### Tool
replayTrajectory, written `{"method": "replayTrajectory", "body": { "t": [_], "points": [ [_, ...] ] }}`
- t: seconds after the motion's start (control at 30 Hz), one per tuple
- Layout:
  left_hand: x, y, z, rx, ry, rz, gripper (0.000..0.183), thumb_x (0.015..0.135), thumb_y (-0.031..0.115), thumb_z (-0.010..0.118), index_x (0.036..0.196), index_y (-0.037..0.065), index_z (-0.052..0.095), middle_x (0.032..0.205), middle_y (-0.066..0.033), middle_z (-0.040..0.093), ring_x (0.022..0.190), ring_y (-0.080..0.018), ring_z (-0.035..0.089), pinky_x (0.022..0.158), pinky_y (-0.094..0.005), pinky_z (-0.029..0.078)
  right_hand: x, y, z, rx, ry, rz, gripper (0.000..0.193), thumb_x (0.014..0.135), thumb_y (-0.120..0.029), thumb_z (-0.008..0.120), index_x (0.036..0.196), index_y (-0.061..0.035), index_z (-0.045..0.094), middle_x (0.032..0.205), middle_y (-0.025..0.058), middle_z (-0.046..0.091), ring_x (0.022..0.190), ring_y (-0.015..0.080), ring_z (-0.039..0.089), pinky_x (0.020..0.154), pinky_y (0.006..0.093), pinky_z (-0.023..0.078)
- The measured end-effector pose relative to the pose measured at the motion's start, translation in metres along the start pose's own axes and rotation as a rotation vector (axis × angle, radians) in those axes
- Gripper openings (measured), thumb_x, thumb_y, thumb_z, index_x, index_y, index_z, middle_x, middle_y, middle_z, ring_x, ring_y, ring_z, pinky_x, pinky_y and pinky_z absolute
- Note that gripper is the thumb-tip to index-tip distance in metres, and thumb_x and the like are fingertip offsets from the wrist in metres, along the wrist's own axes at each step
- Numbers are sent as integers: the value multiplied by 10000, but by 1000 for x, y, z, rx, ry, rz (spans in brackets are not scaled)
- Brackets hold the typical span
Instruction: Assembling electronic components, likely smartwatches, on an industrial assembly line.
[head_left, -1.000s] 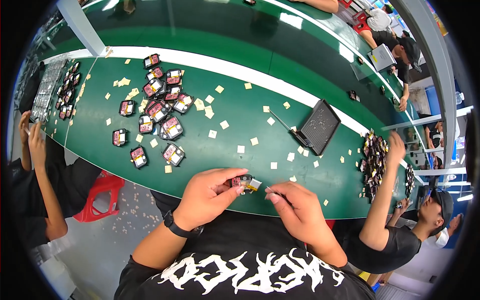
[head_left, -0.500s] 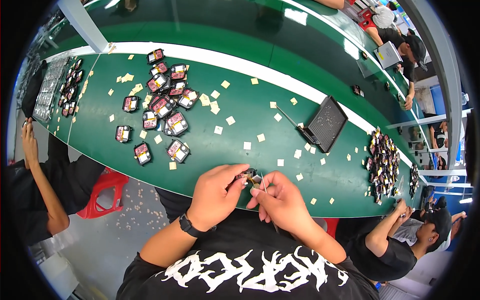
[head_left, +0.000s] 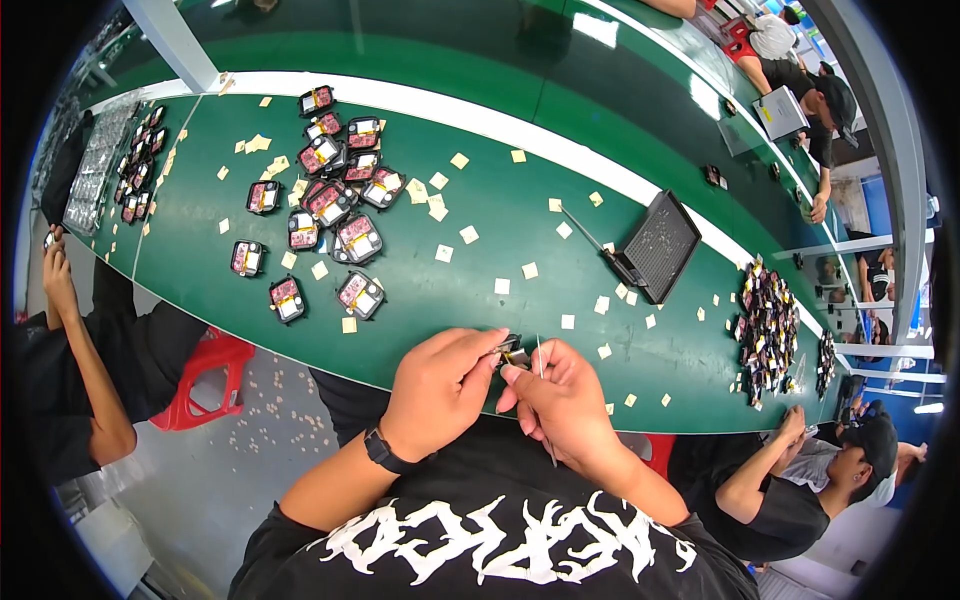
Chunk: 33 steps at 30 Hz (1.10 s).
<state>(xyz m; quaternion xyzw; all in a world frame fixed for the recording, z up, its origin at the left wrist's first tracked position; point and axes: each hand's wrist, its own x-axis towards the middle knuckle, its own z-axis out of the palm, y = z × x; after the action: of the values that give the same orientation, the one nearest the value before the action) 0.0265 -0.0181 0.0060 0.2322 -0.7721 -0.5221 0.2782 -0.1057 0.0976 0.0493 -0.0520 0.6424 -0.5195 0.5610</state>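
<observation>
Close to the table's near edge, my left hand [head_left: 440, 390] is closed around a small black-cased electronic unit [head_left: 512, 350], largely covered by the fingers. Against its right side is my right hand [head_left: 565, 398], thumb and fingers pinched together. A thin metal tool [head_left: 541, 358], perhaps tweezers, runs through the right hand and sticks out above and below it. The right fingertips meet the unit; a small yellowish piece shows there, too small to make out. Beyond my left hand lie several similar units [head_left: 328, 203] with black frames, pink boards and white parts.
Small cream paper squares [head_left: 502, 286] are scattered over the green table [head_left: 420, 310]. A black tray [head_left: 655, 245] holding small bits stands at the right, a thin rod beside it. Farther right is a heap of units [head_left: 768, 330]. Co-workers sit on both sides; a red stool [head_left: 215, 385] stands left.
The unit has turned slightly between my fingers and sits a little farther right. The tool in my right hand has shifted slightly right and stands more upright. The whole view has moved slightly.
</observation>
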Motion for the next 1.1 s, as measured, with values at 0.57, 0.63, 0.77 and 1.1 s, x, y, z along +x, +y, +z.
{"method": "replayTrajectory", "body": {
  "t": [0.57, 0.63, 0.77, 1.1],
  "points": [
    [4, -5, -6, -554, -135, -433, 267, 971, -53, 623, 1238, -54, 642, 1039, -79, 693, 913, -110, 693, 802, -278, 610, 11, 18, -17, -209, 24, -336, 258, 951, -22, 729, 1168, 9, 592, 793, -7, 674, 661, 3, 550, 564, 184, 406],
    [4, -6, -6, -533, -132, -434, 257, 971, -55, 620, 1227, -55, 643, 1040, -78, 692, 915, -108, 692, 803, -279, 611, 11, 13, -11, -238, 55, -300, 164, 955, 11, 701, 1102, 26, 630, 869, 37, 718, 752, 68, 644, 645, 187, 465],
    [5, -8, -5, -497, -131, -432, 200, 974, -65, 607, 1172, -63, 633, 1014, -74, 684, 918, -107, 689, 803, -283, 614, 9, 8, -8, -235, 62, -304, 121, 969, 8, 683, 1079, 23, 635, 885, 53, 730, 746, 59, 640, 647, 189, 473],
    [7, -8, -8, -465, -172, -404, 169, 975, -94, 577, 1140, -61, 599, 1038, -94, 663, 940, -125, 689, 811, -295, 622, 12, 8, 2, -279, 84, -357, 95, 966, 2, 698, 1047, 50, 685, 935, 84, 754, 835, 78, 685, 731, 197, 532]
  ]
}}
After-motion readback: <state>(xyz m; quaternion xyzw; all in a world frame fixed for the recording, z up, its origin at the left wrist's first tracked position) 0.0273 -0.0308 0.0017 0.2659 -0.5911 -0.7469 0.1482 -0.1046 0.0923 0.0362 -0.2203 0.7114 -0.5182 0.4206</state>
